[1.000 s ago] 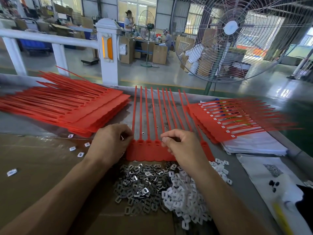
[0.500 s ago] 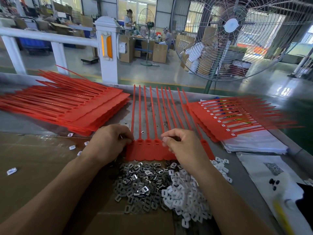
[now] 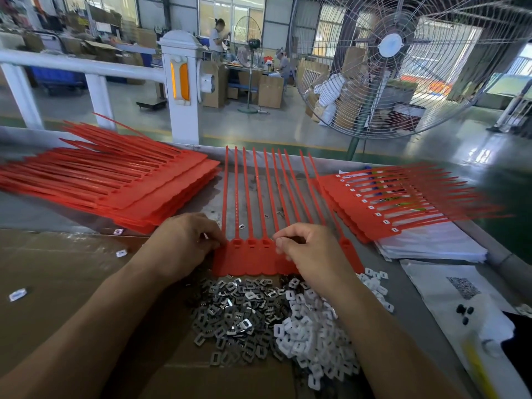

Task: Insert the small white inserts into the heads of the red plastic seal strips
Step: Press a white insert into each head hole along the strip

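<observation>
a joined sheet of red seal strips (image 3: 253,257) lay flat on the grey table (image 3: 403,298) straight before the person, its row of heads toward them and its thin tails fanning away to the far edge. the left hand (image 3: 184,243) rested at the sheet's left end, fingers curled down onto the first head; whether it pinched an insert there could not be told, as the fingertips hid the spot. the right hand (image 3: 308,249) sat over the heads further right, its fingers curled and the thumb and forefinger drawn together just above a head; anything between them was too small to make out. several heads between the two hands showed open rectangular slots.

just near of the sheet, between the forearms, lay a heap of white inserts (image 3: 313,338), touching a heap of grey metal clips (image 3: 239,315) on its left. a few stray inserts lay on the brown cardboard (image 3: 57,283) to the left. a thick stack of red strip sheets (image 3: 115,182) lay at the far left, and another stack with white inserts already seated in the heads (image 3: 383,205) lay at the right, on white sheets. a large cage fan (image 3: 391,50) stood beyond the table.
</observation>
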`<action>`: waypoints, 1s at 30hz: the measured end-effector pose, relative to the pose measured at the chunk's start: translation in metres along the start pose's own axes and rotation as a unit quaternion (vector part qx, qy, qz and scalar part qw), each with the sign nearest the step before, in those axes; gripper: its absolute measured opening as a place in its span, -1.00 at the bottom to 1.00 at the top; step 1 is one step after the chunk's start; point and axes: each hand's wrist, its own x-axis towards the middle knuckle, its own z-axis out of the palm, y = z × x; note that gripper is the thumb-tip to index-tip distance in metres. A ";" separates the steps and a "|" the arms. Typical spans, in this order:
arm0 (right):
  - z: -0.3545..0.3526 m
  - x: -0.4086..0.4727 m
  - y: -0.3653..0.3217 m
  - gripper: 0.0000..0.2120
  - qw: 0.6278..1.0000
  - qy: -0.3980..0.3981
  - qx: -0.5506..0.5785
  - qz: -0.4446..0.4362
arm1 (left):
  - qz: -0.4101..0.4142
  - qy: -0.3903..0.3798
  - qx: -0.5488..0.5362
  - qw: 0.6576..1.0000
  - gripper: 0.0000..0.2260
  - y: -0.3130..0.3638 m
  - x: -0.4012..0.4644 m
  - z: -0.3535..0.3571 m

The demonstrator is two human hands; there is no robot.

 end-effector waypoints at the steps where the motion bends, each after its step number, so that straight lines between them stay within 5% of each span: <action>1: 0.000 0.000 0.000 -0.90 1.000 -0.001 -0.001 0.001 | 0.003 0.000 0.004 1.000 -0.78 0.001 0.000 0.000; 19: -0.003 0.003 0.007 -0.90 1.000 -0.012 -0.020 0.006 | 0.081 -0.003 0.122 0.989 -0.88 0.011 -0.002 -0.002; 30: -0.003 0.004 0.011 -0.90 1.000 -0.011 -0.022 -0.002 | -0.038 0.049 0.002 0.998 -0.80 0.007 -0.005 -0.001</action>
